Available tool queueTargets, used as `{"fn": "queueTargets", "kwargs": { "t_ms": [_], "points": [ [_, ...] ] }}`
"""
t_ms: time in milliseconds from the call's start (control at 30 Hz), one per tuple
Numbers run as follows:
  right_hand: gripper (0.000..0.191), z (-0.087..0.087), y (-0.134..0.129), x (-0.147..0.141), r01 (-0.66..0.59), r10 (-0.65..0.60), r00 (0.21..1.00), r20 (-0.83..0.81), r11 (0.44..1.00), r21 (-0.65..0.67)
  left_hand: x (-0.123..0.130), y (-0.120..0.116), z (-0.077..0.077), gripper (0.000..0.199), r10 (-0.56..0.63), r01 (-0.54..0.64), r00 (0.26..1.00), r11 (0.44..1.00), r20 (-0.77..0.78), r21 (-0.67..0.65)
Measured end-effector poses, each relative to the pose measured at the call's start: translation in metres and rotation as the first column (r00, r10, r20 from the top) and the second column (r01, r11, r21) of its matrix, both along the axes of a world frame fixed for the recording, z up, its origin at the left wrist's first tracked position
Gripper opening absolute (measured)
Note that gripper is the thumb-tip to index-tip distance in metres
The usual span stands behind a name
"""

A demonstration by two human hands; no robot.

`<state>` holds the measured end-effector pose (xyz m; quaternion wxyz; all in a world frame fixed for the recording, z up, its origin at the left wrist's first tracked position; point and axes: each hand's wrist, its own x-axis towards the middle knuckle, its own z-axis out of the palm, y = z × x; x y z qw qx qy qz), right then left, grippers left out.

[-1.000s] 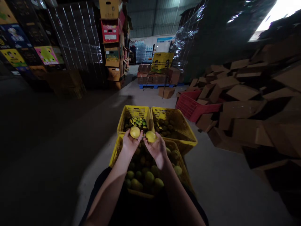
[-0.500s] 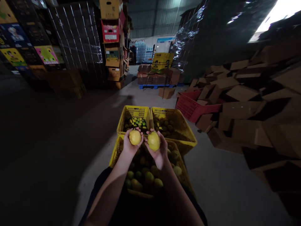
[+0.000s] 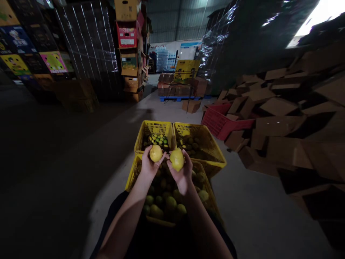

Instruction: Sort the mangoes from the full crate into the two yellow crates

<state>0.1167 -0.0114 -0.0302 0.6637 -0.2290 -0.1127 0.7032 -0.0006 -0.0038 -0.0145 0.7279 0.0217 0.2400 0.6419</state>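
In my left hand [image 3: 149, 166] rests a yellow lemon [image 3: 156, 153], with my fingers curled around it. My right hand [image 3: 183, 176] holds a second, slightly greener lemon [image 3: 177, 160] beside it. The two hands are close together above the near yellow crate [image 3: 131, 176], which contains many green-yellow lemons [image 3: 171, 203]. Just beyond my left hand stands another yellow crate [image 3: 138, 138] with small green and yellow fruit [image 3: 158, 139] inside. The back right yellow crate [image 3: 212, 153] also holds fruit [image 3: 192, 144], in shadow.
A red crate [image 3: 215, 122] lies among a big heap of cardboard boxes [image 3: 280, 126] on the right. Stacked cartons [image 3: 130, 61] rise at the back left. Farther back, boxes sit on a blue pallet [image 3: 179, 98]. Grey floor [image 3: 107, 144] surrounds the crates.
The lemon in my left hand is slightly higher and turned, with the fingers shifted around it. The lemon in my right hand has turned and moved up a little.
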Motion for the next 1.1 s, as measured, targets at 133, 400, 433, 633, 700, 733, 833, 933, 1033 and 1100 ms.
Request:
{"fn": "queueTargets", "kwargs": {
  "t_ms": [133, 400, 433, 633, 700, 733, 833, 933, 1033, 1100],
  "points": [
    [0.018, -0.005, 0.003, 0.000, -0.010, 0.008, 0.999, -0.033, 0.999, -0.053, 0.000, 0.004, -0.002, 0.012, -0.023, 0.031, 0.996, 0.995, 0.085, -0.093],
    [0.013, -0.020, 0.012, -0.006, 0.038, -0.022, 0.998, 0.058, 0.954, -0.297, 0.002, 0.007, -0.009, 0.021, -0.054, 0.064, 0.995, 0.991, 0.085, -0.118],
    [0.012, -0.020, 0.012, -0.006, 0.049, -0.034, 0.998, 0.058, 0.955, -0.293, 0.002, 0.007, -0.009, 0.019, -0.039, 0.047, 0.997, 0.992, 0.067, -0.118],
    [0.019, -0.018, 0.011, -0.008, 0.012, 0.010, 0.997, 0.075, 0.959, -0.282, -0.001, 0.007, -0.004, 0.023, -0.071, 0.080, 0.996, 0.982, 0.057, -0.171],
    [0.024, -0.017, 0.011, -0.009, -0.050, 0.069, 0.996, 0.062, 0.961, -0.272, -0.001, 0.006, -0.003, 0.026, -0.101, 0.112, 0.992, 0.980, 0.073, -0.166],
    [0.026, -0.016, 0.011, -0.009, -0.068, 0.087, 0.994, 0.059, 0.961, -0.268, -0.001, 0.005, -0.002, 0.026, -0.110, 0.121, 0.991, 0.980, 0.076, -0.156],
    [0.027, -0.013, 0.010, -0.011, -0.059, 0.085, 0.993, 0.080, 0.958, -0.282, -0.002, 0.005, -0.003, 0.026, -0.115, 0.122, 0.991, 0.985, 0.065, -0.122],
    [0.028, -0.006, 0.008, -0.013, -0.032, 0.067, 0.991, 0.113, 0.957, -0.289, -0.003, 0.005, -0.006, 0.025, -0.129, 0.134, 0.990, 0.987, 0.065, -0.084],
    [0.028, 0.000, 0.006, -0.014, -0.029, 0.066, 0.989, 0.132, 0.963, -0.267, -0.004, 0.006, -0.008, 0.025, -0.145, 0.148, 0.987, 0.988, 0.072, -0.035],
    [0.027, 0.002, 0.006, -0.015, -0.020, 0.058, 0.987, 0.149, 0.970, -0.244, -0.005, 0.005, -0.008, 0.025, -0.146, 0.148, 0.987, 0.989, 0.069, -0.024]
  ]
}}
